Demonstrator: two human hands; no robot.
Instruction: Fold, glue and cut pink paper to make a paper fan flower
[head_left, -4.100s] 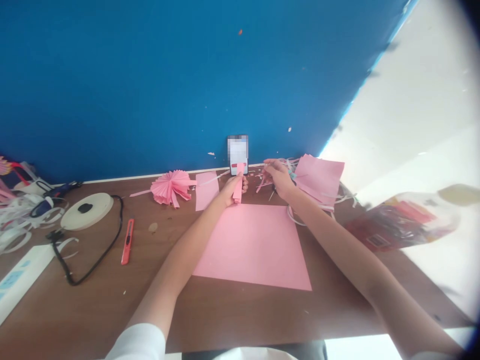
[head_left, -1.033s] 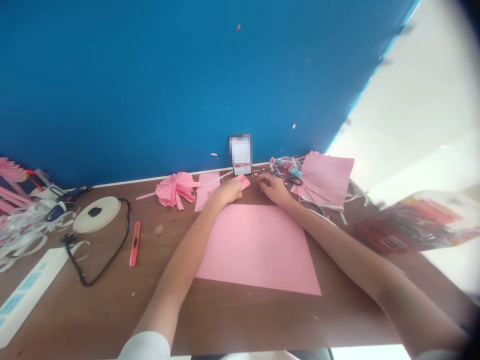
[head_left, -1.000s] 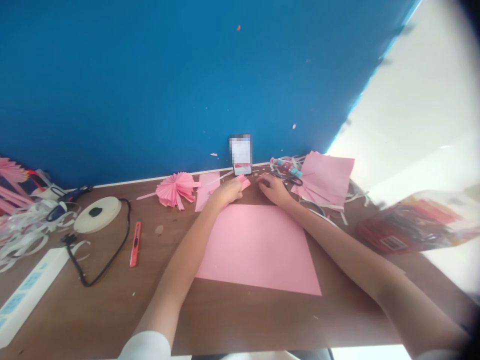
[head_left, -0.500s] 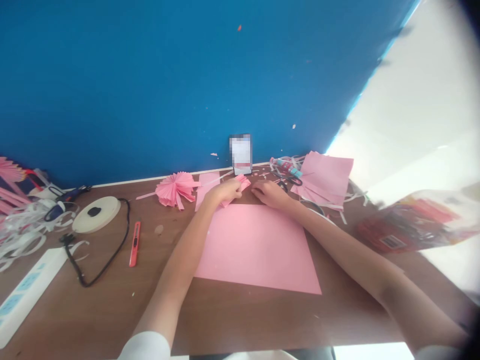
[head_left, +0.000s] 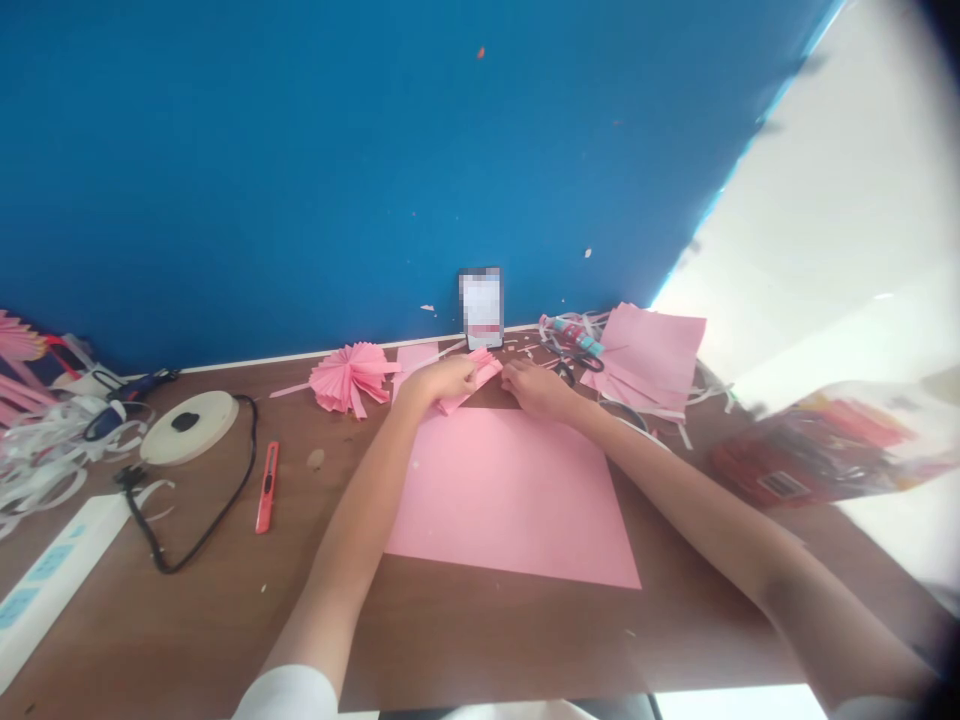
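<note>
Near the wall, my left hand (head_left: 452,378) is closed on a strip of pleated pink paper (head_left: 481,372), whose folded end sticks out to the right of the fingers. Just beyond that end is my right hand (head_left: 531,386), with its fingers curled and pinched together; whether they grip anything is too small to make out. Under my forearms lies a large flat sheet of pink paper (head_left: 517,495). A finished pink paper fan rosette (head_left: 350,380) rests to the left, beside a smaller pink piece (head_left: 415,362).
A phone (head_left: 482,308) leans on the blue wall. Scissors (head_left: 581,358) and a stack of pink paper (head_left: 654,350) lie right, near a plastic bag (head_left: 817,445). Leftward are a red cutter (head_left: 268,488), tape roll (head_left: 214,428), power strip (head_left: 56,590) and paper strips (head_left: 45,455).
My left hand has moved slightly left, and more of the pleated paper shows between my hands. The right fingers have curled tighter near its end. The large sheet stays put.
</note>
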